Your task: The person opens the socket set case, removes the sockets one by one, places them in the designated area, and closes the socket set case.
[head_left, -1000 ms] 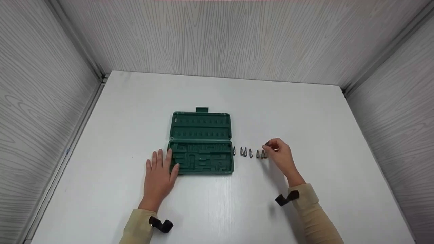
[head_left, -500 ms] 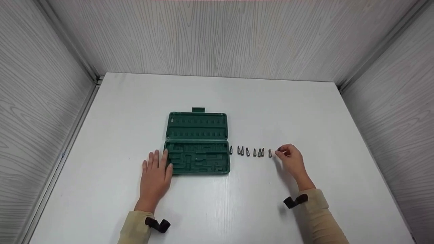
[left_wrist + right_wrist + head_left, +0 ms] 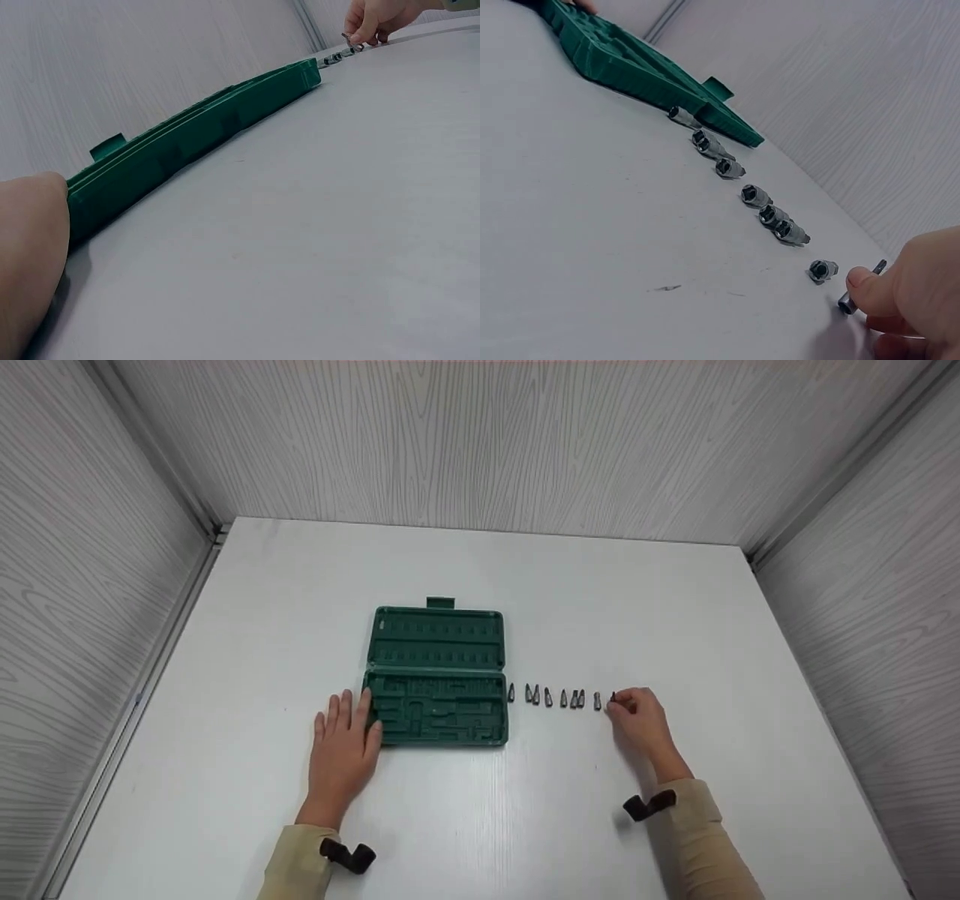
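Observation:
A green plastic case point(image 3: 437, 669) lies open and flat on the white table, its moulded slots facing up. My left hand point(image 3: 341, 757) rests with straight fingers at the case's left edge; in the left wrist view part of that hand point(image 3: 28, 259) fills the lower left. To the right of the case runs a row of several metal bit sockets point(image 3: 754, 196), lying with their square holes toward me. My right hand point(image 3: 641, 722) pinches another bit socket point(image 3: 847, 303) between thumb and fingers at the row's right end, its hollow end low over the table.
The white table point(image 3: 480, 825) has wood-grain panels point(image 3: 465, 442) at its back and sides. A latch tab point(image 3: 440, 602) sticks out from the lid's far edge. Small dark marks point(image 3: 667, 288) show on the tabletop.
One bit socket has been set down at the row's right end. My right hand has moved right, then slightly nearer, with another bit socket in its fingers. The left hand stays at the case.

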### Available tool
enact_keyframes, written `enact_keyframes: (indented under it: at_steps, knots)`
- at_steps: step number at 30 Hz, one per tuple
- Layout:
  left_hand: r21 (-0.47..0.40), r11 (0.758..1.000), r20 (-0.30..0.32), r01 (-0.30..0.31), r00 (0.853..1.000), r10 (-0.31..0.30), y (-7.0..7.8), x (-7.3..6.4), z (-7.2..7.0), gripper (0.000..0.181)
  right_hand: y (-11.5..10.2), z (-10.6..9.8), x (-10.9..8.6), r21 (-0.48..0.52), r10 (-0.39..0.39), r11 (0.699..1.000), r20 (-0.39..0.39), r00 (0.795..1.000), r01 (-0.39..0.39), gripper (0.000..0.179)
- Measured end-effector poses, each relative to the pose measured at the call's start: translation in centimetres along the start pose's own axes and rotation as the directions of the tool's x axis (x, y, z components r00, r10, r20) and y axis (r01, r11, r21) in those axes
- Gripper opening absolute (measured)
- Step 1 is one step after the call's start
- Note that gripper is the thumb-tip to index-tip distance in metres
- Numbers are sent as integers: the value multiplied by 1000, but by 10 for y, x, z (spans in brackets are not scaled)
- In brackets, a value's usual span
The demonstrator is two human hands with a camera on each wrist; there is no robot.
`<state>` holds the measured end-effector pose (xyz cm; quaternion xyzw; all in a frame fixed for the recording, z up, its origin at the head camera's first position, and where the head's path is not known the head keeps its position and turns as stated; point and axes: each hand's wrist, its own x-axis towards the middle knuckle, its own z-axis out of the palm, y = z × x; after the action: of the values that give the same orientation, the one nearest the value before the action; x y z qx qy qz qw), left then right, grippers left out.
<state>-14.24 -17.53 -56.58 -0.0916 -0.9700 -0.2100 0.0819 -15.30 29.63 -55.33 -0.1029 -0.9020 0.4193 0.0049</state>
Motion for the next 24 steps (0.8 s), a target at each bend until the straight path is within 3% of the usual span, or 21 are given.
enact_keyframes:
  at_steps: [18, 24]
  knots:
    - [7, 1000, 14, 4, 1000, -4, 0, 1, 2, 62, -1, 4, -5, 55, 53, 997, -64, 997, -49, 24]
    - [9, 1000, 3, 2, 1000, -2, -1, 2, 3, 62, -8, 3, -10, 54, -12, 998, -144, 990, 20, 22]
